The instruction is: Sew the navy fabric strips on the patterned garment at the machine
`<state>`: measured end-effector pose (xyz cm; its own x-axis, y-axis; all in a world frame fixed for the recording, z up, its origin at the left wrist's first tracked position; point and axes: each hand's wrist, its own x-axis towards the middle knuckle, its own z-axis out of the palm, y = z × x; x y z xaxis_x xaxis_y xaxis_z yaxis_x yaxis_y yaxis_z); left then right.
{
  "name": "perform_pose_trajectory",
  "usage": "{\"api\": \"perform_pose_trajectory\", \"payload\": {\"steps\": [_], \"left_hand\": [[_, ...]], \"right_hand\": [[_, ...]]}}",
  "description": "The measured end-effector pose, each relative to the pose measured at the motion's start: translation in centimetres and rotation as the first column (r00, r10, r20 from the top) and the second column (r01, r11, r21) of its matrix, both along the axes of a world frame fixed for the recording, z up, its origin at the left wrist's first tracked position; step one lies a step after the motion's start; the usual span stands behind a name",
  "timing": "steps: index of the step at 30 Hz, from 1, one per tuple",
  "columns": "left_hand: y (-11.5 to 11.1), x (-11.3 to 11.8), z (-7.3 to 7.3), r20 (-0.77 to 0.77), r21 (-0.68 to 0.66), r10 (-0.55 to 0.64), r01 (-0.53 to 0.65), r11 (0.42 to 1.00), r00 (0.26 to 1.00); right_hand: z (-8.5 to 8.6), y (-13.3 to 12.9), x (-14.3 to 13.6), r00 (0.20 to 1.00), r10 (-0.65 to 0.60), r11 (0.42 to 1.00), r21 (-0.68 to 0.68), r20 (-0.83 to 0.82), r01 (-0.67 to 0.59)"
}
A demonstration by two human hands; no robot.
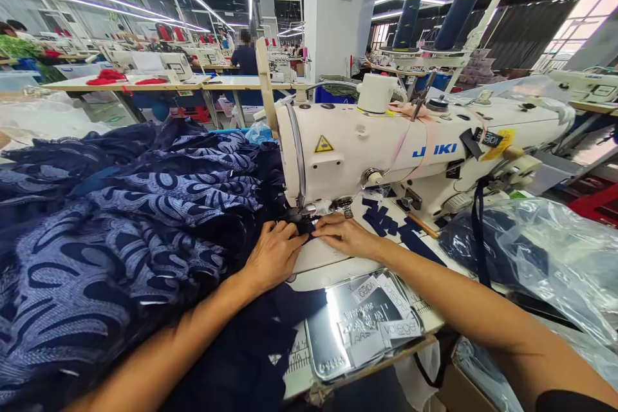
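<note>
Both hands are at the needle end of a white sewing machine (347, 148). My left hand (276, 251) has its fingers bent and pressed on dark navy fabric (241, 335) just left of the presser foot. Across from it, my right hand (344, 235) is closed in a pinch on the edge of the same dark fabric, the fingertips close to the foot. The needle itself is hidden. A large heap of navy and light-blue patterned lace (140, 206) lies left of the machine and runs down beside my left forearm.
Small navy fabric pieces (380, 215) lie right of my right hand. A metal tray (333, 335) holding white labels (398, 329) sits at the front edge. Clear plastic bags (555, 251) are on the right. Thread cones (452, 20) stand behind; a person (245, 56) is farther back.
</note>
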<state>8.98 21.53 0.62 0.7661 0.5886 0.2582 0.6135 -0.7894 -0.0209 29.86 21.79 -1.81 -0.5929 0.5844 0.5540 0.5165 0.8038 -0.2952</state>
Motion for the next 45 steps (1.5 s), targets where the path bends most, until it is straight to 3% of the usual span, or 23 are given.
{"api": "perform_pose_trajectory", "payload": {"steps": [5, 13, 24, 45], "left_hand": [[-0.1, 0.1, -0.1, -0.016, -0.015, 0.009, -0.009, 1.0, 1.0], [-0.9, 0.0, -0.1, -0.014, -0.008, 0.026, -0.026, 1.0, 1.0], [0.0, -1.0, 0.0, 0.012, -0.054, -0.067, 0.068, 0.996, 0.998], [1.0, -0.5, 0.5, 0.008, -0.063, -0.034, 0.034, 0.997, 0.999]], "right_hand": [[0.2, 0.0, 0.3, 0.996, 0.031, 0.999, 0.016, 0.082, -0.033], [0.1, -0.1, 0.2, 0.978, 0.002, 0.986, 0.161, 0.211, -0.036], [0.1, -0.5, -0.2, 0.988, -0.004, 0.986, 0.165, 0.156, -0.022], [0.0, -0.3, -0.4, 0.982, -0.036, 0.993, 0.121, 0.186, 0.013]]}}
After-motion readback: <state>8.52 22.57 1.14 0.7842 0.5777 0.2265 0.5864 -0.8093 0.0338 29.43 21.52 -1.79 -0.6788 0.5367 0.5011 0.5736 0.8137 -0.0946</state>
